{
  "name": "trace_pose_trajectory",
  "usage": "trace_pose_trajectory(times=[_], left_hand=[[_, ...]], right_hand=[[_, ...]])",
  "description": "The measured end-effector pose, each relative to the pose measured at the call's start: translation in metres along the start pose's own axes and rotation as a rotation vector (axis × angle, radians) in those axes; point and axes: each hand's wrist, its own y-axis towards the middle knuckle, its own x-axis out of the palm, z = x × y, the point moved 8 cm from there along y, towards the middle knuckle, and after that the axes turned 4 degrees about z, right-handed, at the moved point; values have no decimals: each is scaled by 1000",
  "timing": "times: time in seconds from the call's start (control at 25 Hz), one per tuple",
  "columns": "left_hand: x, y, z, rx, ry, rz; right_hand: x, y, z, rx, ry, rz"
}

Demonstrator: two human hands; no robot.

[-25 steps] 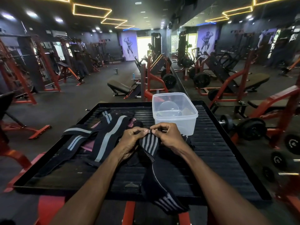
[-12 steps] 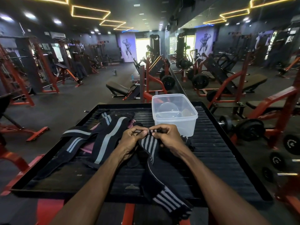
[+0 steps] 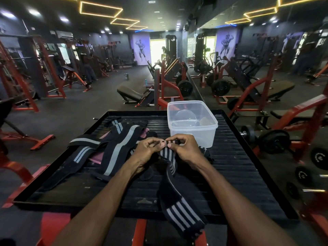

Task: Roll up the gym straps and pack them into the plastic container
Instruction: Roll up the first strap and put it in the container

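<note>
At the near edge of the table (image 3: pixel 248 183), the loose tail of a black strap with grey stripes (image 3: pixel 179 208) hangs over the rim toward the person. The strap runs up the ribbed surface to both hands, which hold its far end between them. The left hand (image 3: pixel 147 153) has its fingers curled, thumb and forefinger pinching the strap end from one side; the right hand (image 3: pixel 184 148) pinches the same end from the other, its grip closed on the first small fold. This looks like the very start of the roll. To do it well, the first turn should be tight and square to the strap's edges, so the stripes stack on one another; the tail needs slack to feed up over the rim without snagging. Left of the hands lies a heap of unrolled straps (image 3: pixel 110 150), some with a broad grey band, with something pink under them. Just beyond the right hand stands the clear plastic container (image 3: pixel 192 125), lid off, holding no strap as far as can be seen.
</note>
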Motion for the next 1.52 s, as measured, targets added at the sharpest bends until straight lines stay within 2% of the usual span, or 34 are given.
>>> trace_pose_trajectory(times=[0.2, 0.32, 0.44, 0.64, 0.76, 0.96, 1.08, 1.2, 1.32, 1.44, 1.52], left_hand=[[-7, -1, 14, 100, 61, 109], [-7, 0, 12, 109, 32, 82], [-3, 0, 4, 33, -73, 34], [-8, 1, 13, 154, 58, 75], [-7, 0, 15, 175, 110, 60], [2, -1, 1, -15, -121, -34], [-6, 1, 9, 108, 35, 55], [-8, 0, 14, 147, 56, 109], [-8, 0, 14, 133, 33, 98], [0, 0, 2, -4, -145, 1], [-1, 2, -2, -20, -135, -2]], right_hand=[[5, -3, -1, 57, 170, -35], [1, 0, -2, 10, 134, -11], [-1, 0, -3, 3, 139, -19], [3, 0, 5, 82, 181, -45], [3, 0, 9, 111, 121, -42], [-5, 2, 1, 35, 122, 20], [-3, 0, 1, 33, 138, -13], [3, -1, 5, 87, 192, -38], [3, 0, 7, 106, 197, -25], [2, -1, 4, 71, 205, -27], [2, -2, 3, 56, 190, -26]])
